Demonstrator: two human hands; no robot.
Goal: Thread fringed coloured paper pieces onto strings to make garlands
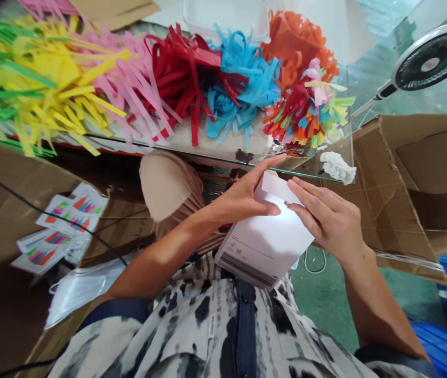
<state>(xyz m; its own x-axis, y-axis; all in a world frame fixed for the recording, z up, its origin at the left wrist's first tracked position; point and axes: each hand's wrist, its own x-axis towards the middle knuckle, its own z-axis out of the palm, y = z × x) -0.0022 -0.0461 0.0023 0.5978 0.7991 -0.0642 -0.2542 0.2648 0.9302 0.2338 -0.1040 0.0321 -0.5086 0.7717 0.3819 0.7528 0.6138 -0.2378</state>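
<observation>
A thick stack of white cards [264, 244] rests against my lap, held between both hands. My left hand [242, 197] grips its upper left side, thumb pressed on the top card and fingers curled behind. My right hand [328, 218] lies on the upper right corner, fingertips pinching the edge of the top card, which lifts slightly. The stack's lower edge shows small printing.
A glass table edge [215, 157] just ahead carries fringed paper bundles: green, yellow [55, 79], pink, red [184, 73], blue [239, 84], orange, and a mixed one [305, 113]. Crumpled white paper [337, 167]. Open cardboard boxes [412, 178] right and left; printed cards [63, 226]; a fan [432, 58].
</observation>
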